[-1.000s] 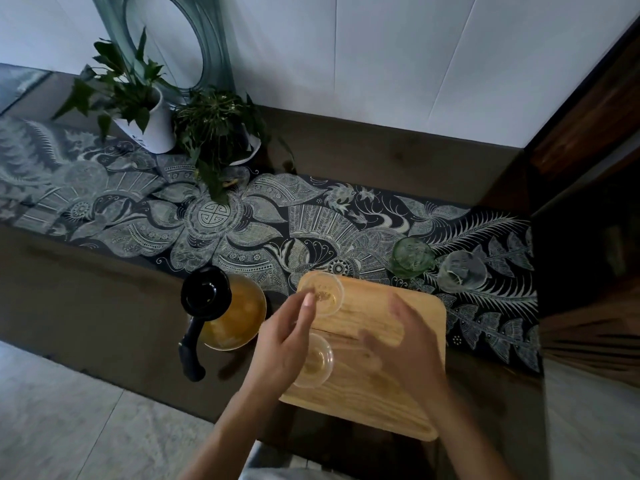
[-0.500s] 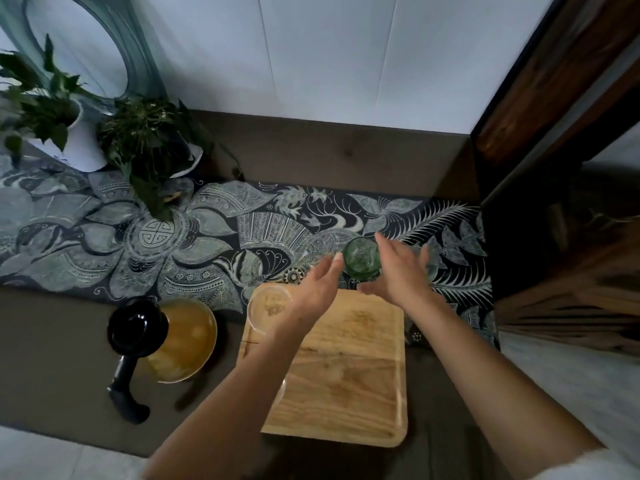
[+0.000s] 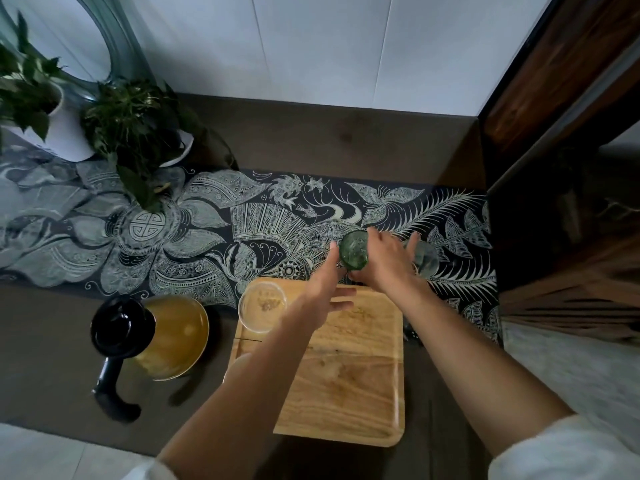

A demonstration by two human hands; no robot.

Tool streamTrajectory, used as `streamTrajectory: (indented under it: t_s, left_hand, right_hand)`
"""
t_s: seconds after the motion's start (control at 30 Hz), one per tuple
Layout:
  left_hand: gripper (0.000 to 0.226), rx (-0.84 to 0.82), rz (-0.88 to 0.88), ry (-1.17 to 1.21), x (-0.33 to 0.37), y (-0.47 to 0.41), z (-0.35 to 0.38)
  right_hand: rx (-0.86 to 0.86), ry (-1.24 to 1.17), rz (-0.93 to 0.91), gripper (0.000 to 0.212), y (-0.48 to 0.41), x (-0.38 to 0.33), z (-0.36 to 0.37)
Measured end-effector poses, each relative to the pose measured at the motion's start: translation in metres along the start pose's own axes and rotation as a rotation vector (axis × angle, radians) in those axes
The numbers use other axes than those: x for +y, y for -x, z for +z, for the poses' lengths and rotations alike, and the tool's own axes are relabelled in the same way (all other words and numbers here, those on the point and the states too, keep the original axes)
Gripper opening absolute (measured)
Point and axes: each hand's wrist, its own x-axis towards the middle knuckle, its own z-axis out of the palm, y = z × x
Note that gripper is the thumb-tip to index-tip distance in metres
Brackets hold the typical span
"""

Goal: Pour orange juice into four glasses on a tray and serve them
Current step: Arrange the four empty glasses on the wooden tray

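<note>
Head view, nearest first: two bare forearms enter from the bottom edge, each with a pale sleeve (image 3: 557,448) cut off by the frame. Below them a wooden tray (image 3: 346,386) lies on the dark tabletop (image 3: 45,341). The left forearm crosses the tray's left edge and hides most of the near clear glass (image 3: 232,370); only a pale arc of its rim shows. The far clear glass (image 3: 264,308) stands upright in the tray's far left corner; its contents are hard to make out. Left of the tray, off it, stands the pitcher (image 3: 173,336) of orange juice with a black lid (image 3: 119,325) and handle. The left hand (image 3: 320,289) is spread wide over the tray's far edge, fingers straight, holding nothing; its forefinger tip lies just beside the left side of the green glass (image 3: 353,249), contact not certain. That glass stands beyond the tray on the patterned runner (image 3: 207,237). The right hand (image 3: 384,265) sits against its right side, thumb along the rim, fingers reaching toward the outer clear glass (image 3: 428,259), which it partly covers. Whether this hand grips either glass I cannot tell, as the palm hides the contact. Farther back, two potted plants (image 3: 135,123) stand at the left before a round mirror (image 3: 104,46) cut off by the frame. A dark wooden cabinet (image 3: 554,98) closes the right side.
</note>
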Motion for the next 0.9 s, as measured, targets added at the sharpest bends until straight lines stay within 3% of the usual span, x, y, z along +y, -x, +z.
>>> streamTrajectory:
  t_s: [0.2, 0.33, 0.47, 0.6, 0.9]
  left_hand:
    - [0.051, -0.015, 0.012, 0.013, -0.002, 0.003, -0.003]
    - [0.039, -0.001, 0.059, 0.015, -0.009, 0.014, -0.01]
    - [0.039, 0.002, 0.133, -0.001, -0.025, 0.031, -0.02]
    - [0.041, 0.042, 0.168, 0.006, -0.047, 0.05, -0.025]
    - [0.04, 0.072, 0.113, 0.007, -0.083, 0.068, -0.025]
  right_hand:
    - [0.033, -0.014, -0.015, 0.104, 0.007, -0.005, -0.001]
    - [0.153, -0.112, -0.033, 0.103, 0.025, -0.009, -0.003]
    - [0.324, -0.231, -0.079, 0.104, 0.054, -0.01, -0.001]
    - [0.383, -0.285, -0.116, 0.106, 0.083, -0.006, 0.014]
    - [0.266, -0.25, -0.082, 0.108, 0.11, -0.003, 0.04]
